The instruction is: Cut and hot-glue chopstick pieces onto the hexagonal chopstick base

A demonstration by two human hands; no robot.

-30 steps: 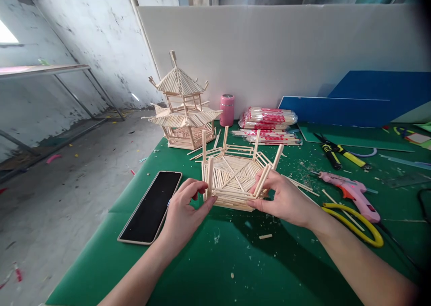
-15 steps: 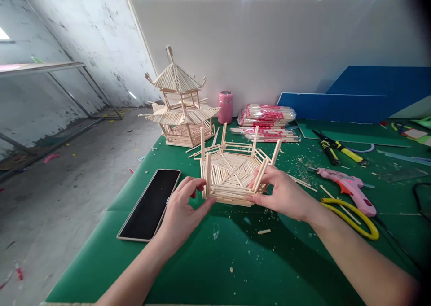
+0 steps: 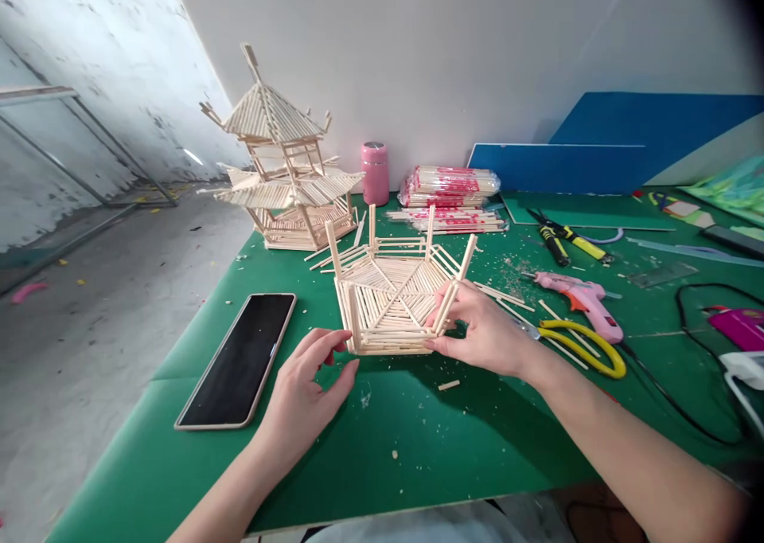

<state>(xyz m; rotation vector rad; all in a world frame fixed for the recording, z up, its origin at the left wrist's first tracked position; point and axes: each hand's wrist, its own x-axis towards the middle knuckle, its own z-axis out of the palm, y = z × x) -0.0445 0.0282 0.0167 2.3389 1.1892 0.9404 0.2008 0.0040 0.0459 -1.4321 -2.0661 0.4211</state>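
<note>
Behind the worktop's point(image 3: 334, 479) front edge, the left hand point(image 3: 305, 388) has loosened; the right hand point(image 3: 486, 332) pinches the frame point(image 3: 391, 341), likely the main hold now.

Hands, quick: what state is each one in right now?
Left hand: open, index fingertip at the stick base's near left corner; contact can't be told.
Right hand: closed, holding the stick base's near right corner.

A way is left along the front of the green table point(image 3: 358, 479), past a short pale stick point(image 3: 449, 385); the flat black-screened phone point(image 3: 239, 360) can be passed over. Rear-left of the hexagonal wooden-stick frame point(image 3: 411, 292), passage is barred by a tiered wooden-stick pagoda point(image 3: 292, 191); at its front-right corner, by the right hand point(image 3: 474, 328).
</note>
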